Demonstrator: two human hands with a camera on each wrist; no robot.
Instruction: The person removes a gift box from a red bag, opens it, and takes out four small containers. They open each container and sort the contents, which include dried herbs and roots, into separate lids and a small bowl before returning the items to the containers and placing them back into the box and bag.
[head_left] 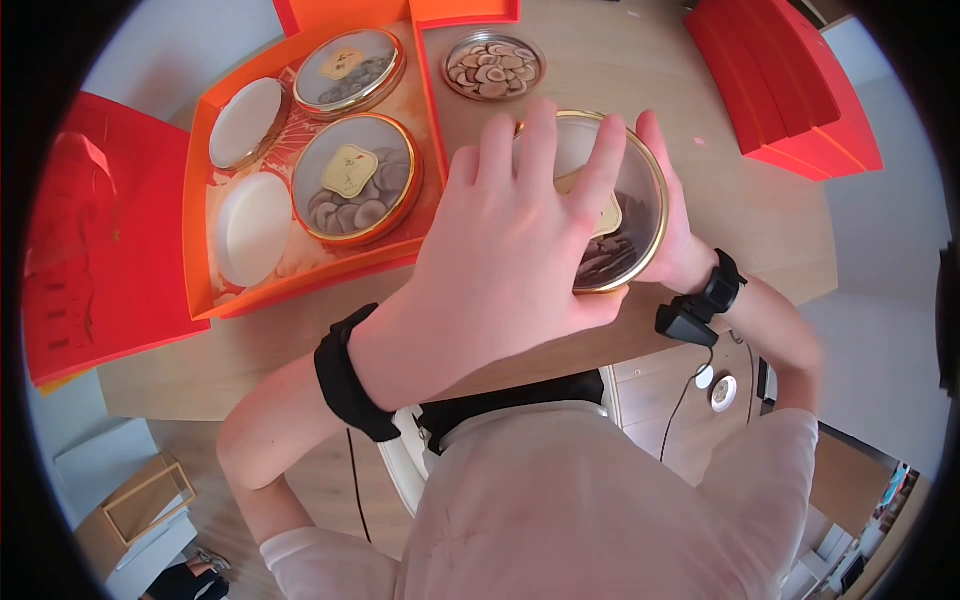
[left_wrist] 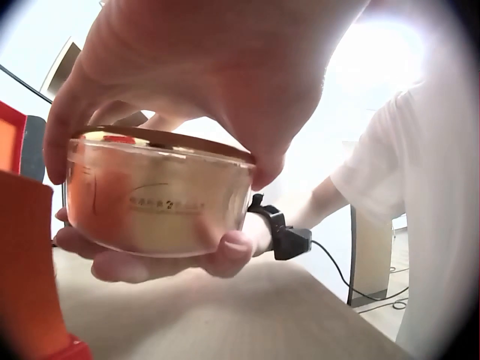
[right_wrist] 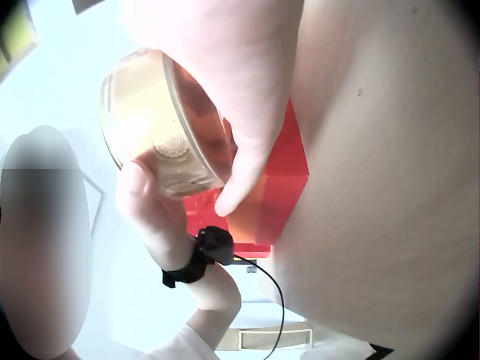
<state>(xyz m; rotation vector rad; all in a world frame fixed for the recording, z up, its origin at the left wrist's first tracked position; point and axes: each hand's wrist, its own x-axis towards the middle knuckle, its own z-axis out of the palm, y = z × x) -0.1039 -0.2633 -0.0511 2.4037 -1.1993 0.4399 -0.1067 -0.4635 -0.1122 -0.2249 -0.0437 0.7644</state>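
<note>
A round glass jar [head_left: 622, 258] with a gold-rimmed lid is held up above the table between both hands. Its lid bears a cream label [head_left: 607, 216], and dark brown strips show through it. From above, my left hand [head_left: 510, 225] spans the lid, fingers spread across it and bent down at the rim; in the left wrist view its thumb presses the rim's near side. My right hand [head_left: 680, 235] cups the jar, its fingers [left_wrist: 120, 267] under the glass base. Faint print runs along the jar's glass wall [left_wrist: 161, 202]. The left hand covers much of the lid in the head view.
An open orange-red box [head_left: 320, 290] holds two gold-rimmed jars [head_left: 358, 180] [head_left: 350, 72] beside two white round recesses [head_left: 252, 230]. Behind the hands sits a clear round container [head_left: 494, 66] of pale slices. A red box [head_left: 790, 90] stands at right, a red bag [head_left: 110, 230] at left.
</note>
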